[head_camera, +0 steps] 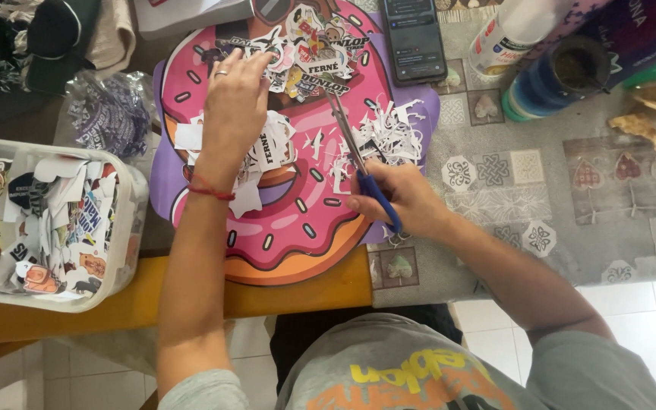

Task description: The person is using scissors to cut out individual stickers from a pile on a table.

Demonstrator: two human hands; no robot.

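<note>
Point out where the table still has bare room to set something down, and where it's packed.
Free: the patterned tablecloth right of the right hand, below the blue jar. Crowded: the doughnut mat under stickers and paper scraps, where the left hand rests; the tub fills the left edge.

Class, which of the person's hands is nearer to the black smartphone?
Right. The right hand, gripping blue-handled scissors, sits below the smartphone; the left hand lies farther left, on sticker cutouts.
</note>
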